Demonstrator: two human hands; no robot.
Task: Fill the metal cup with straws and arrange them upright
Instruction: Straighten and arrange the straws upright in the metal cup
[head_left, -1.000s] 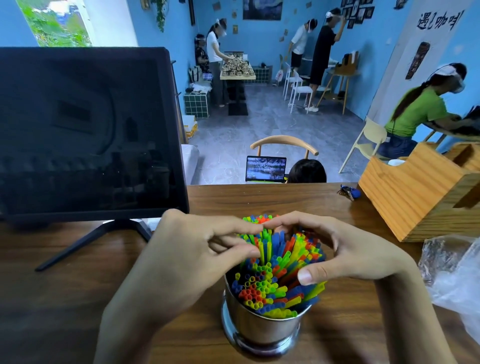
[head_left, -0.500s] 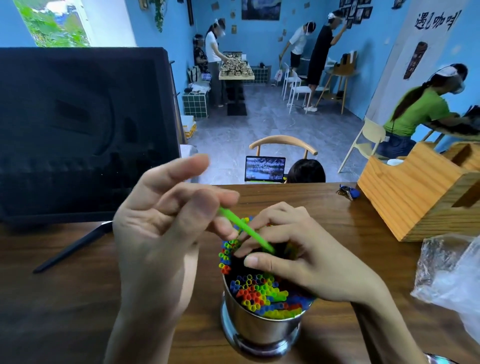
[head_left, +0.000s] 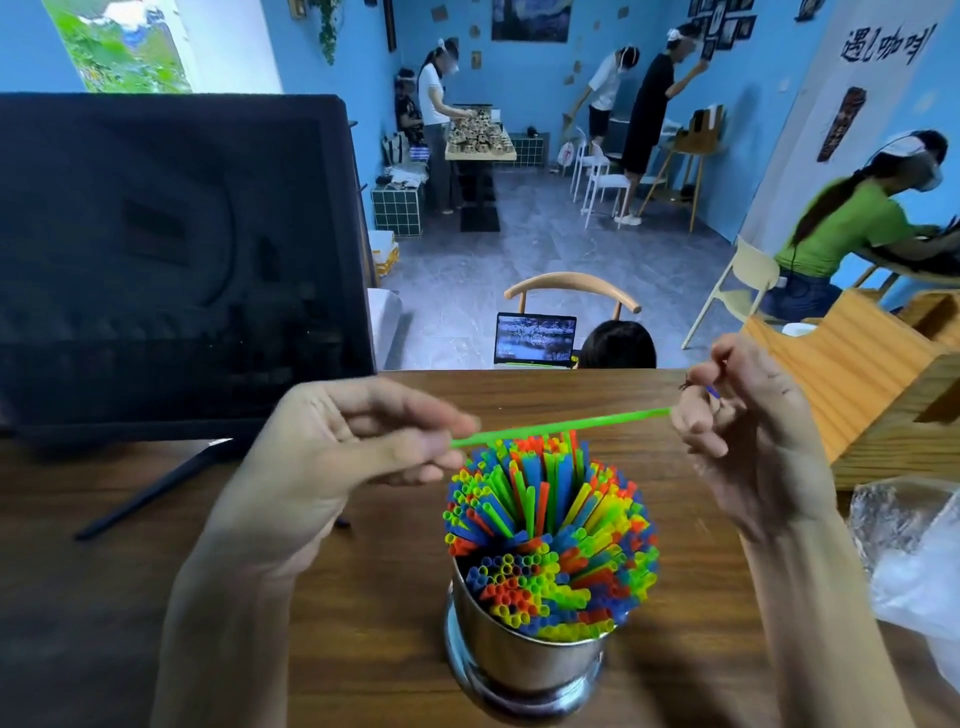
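Above steel cup (head_left: 524, 660), hands (head_left: 332, 457) pinching thin (green) straw (head_left: 561, 427)

A café: blue walls hung with pictures (head_left: 530, 20), wooden counter (head_left: 363, 597), chairs (head_left: 571, 291), straws (head_left: 550, 540).

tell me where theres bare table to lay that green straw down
Bare wood shows on the table between the left forearm and the metal cup, and at the far edge behind the green straw. The right side is crowded by the plastic bag and wooden box; the monitor fills the far left.
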